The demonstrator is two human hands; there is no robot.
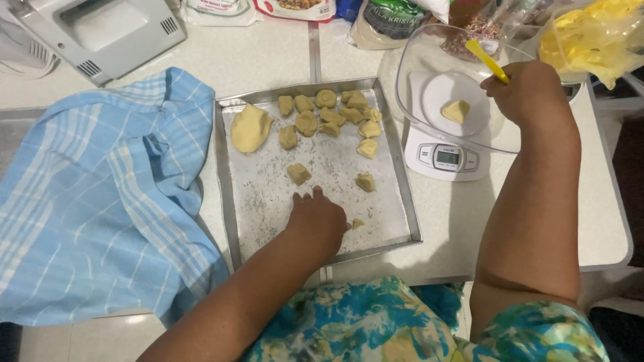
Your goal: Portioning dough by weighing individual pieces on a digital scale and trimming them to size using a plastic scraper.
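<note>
Head view shows a small dough piece (455, 110) lying alone in the clear bowl (409, 100) on the white kitchen scale (446, 158), well apart from the other portions. The right hand (530, 90) hovers over the bowl's rim with its grip closed around a yellow tool (488, 60). The left hand (316, 218) rests on the metal tray (228, 201) beside a tiny crumb of dough (357, 223); whether its grip holds anything cannot be told. Cut dough pieces (332, 117) cluster at the tray's far end near a larger lump (250, 127). Weighing well probably means keeping the tool and hand off the bowl while reading the display. A blue striped cloth (100, 201) lies on the worktop (268, 53).
</note>
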